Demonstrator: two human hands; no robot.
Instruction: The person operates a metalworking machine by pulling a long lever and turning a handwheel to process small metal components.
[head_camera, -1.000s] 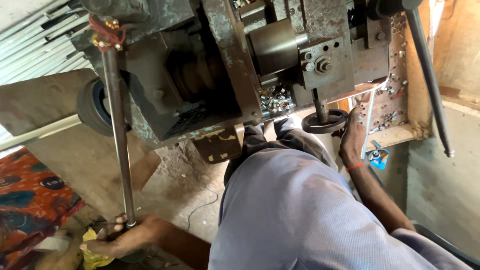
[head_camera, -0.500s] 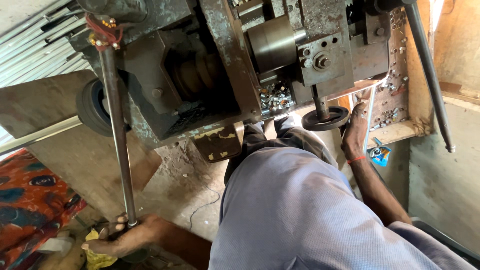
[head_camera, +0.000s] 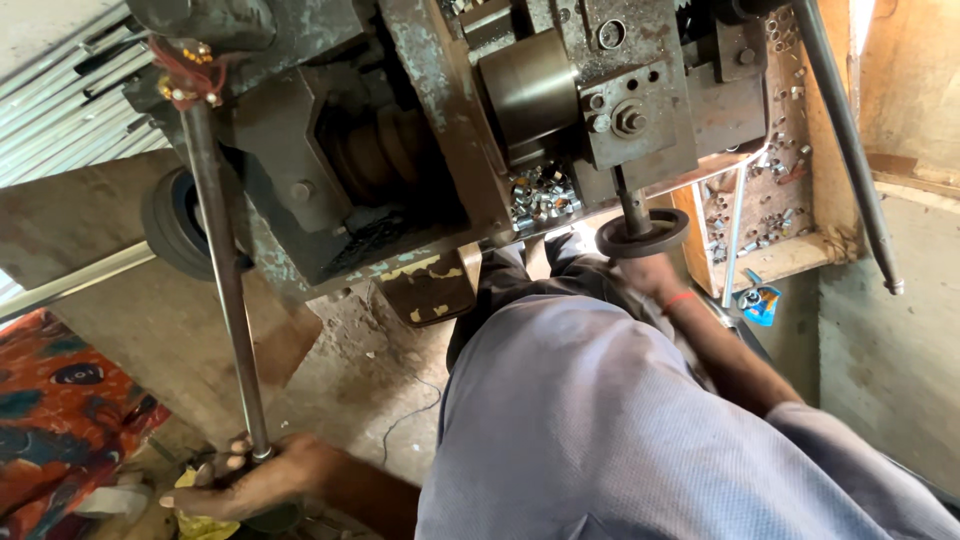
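My left hand (head_camera: 255, 480) is down in the lower left of the frame. Its fingers are curled shut around the bottom end of the long metal rod (head_camera: 225, 290). The rod runs up from my hand to the upper left, where red string and small brass bits are tied at its top on the big grey machine (head_camera: 420, 130).

My right hand (head_camera: 650, 275) is in the middle of the frame, a bit to the right. It is up against the small round hand wheel (head_camera: 640, 235) that hangs under the machine. The wheel hides most of my fingers, so I cannot tell how tight they close on it. I have a red band on that wrist.

To do this well, I think I should keep the rod straight and not let its bottom end slip out of my grip. I should turn the wheel slowly and feel how it goes. I should keep my sleeve and my grey shirt (head_camera: 600, 430) away from the dark pulley (head_camera: 385, 150) inside the machine, since cloth could catch there.

A heap of shiny nuts (head_camera: 540, 195) sits on the machine's ledge just left of the wheel. More small parts lie in the wooden tray (head_camera: 790, 255) at the right. A flat metal strip (head_camera: 80, 280) sticks out at the left edge.
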